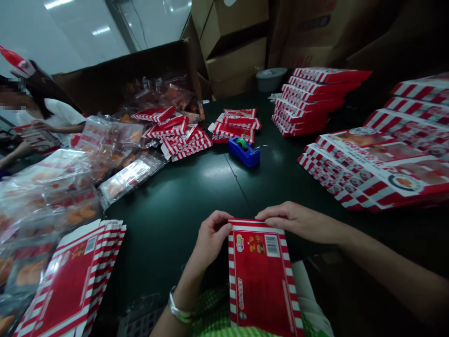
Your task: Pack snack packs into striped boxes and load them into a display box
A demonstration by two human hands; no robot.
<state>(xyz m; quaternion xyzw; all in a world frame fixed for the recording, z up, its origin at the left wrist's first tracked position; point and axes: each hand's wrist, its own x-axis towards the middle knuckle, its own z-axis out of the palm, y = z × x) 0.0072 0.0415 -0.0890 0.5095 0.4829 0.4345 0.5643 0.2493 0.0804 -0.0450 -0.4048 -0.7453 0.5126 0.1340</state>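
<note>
Both my hands are at the top edge of a flat red-and-white striped food carton (261, 281), which stands tilted up over my lap with a barcode showing on its face. My left hand (210, 238) pinches the carton's top left corner. My right hand (294, 222) reaches in from the right, its fingers along the top edge. A stack of matching flat cartons (70, 283) lies to my lower left on the dark green table (175, 201). The lower part of the held carton hides my lap.
Clear bags of orange food (119, 138) heap up on the left, near a person (45, 117) holding a carton. Several carton stacks (375, 173) lie to the right and back (305, 100). A blue tape dispenser (243, 151) stands mid-table. Cardboard boxes (231, 51) rise behind.
</note>
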